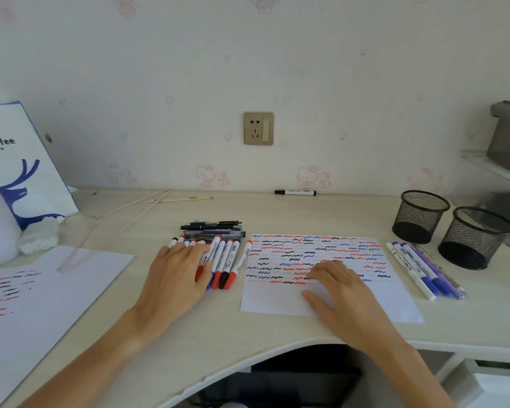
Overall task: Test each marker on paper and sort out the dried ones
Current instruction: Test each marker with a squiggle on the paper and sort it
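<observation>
Both hands lie at the tabletop's near edge; we find the left hand (175, 272) flat, fingers straight, resting on the marker row (218, 260), barrels running near-to-far; the right hand (342, 293), fingers relaxed, presses the test paper (277, 301) just beside; we judge the left nearer.

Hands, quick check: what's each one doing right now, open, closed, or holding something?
Left hand: open, fingers flat on the markers, gripping none.
Right hand: open, resting flat on the paper, holding nothing.
</observation>
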